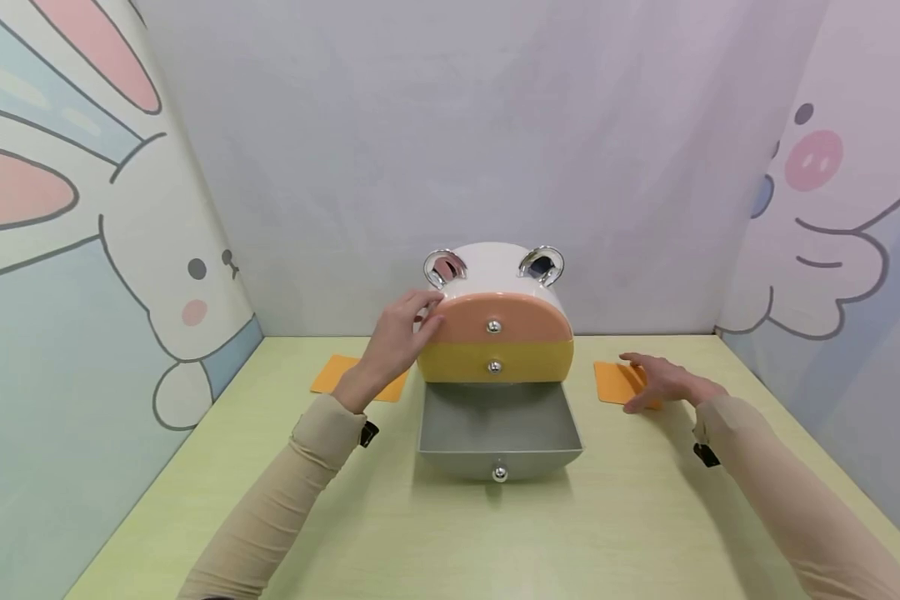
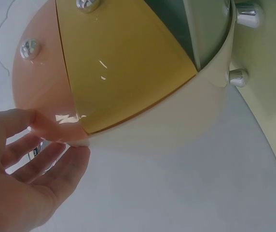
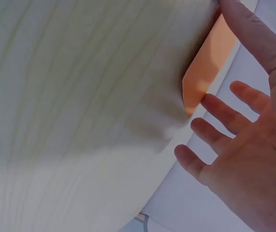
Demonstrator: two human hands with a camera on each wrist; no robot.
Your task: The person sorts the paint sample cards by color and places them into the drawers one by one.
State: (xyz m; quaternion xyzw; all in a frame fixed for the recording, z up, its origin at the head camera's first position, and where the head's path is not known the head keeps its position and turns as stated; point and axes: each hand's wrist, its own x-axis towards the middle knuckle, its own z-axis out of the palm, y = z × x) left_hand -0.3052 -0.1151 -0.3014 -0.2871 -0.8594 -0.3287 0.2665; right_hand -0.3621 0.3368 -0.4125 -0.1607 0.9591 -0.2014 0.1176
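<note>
A small drawer box (image 1: 495, 265) with a white rounded shell and two silver-rimmed ears stands mid-table. Its pink top drawer (image 1: 468, 321) and yellow middle drawer (image 1: 457, 362) are closed, while the grey bottom drawer (image 1: 501, 417) is pulled out and bare inside. My left hand (image 1: 403, 333) holds the box at its upper left edge. In the left wrist view the thumb (image 2: 17, 121) lies at the pink front and the other fingers reach along the shell's side. Over an orange sheet (image 1: 613, 383) at the right hovers my right hand (image 1: 663, 379), fingers spread and holding nothing.
Another orange sheet (image 1: 335, 372) lies left of the box, partly behind my left forearm. Walls with cartoon animals enclose the light green table (image 1: 495, 542) at the back and both sides. Round silver knobs (image 1: 499, 473) stick out from the drawer fronts.
</note>
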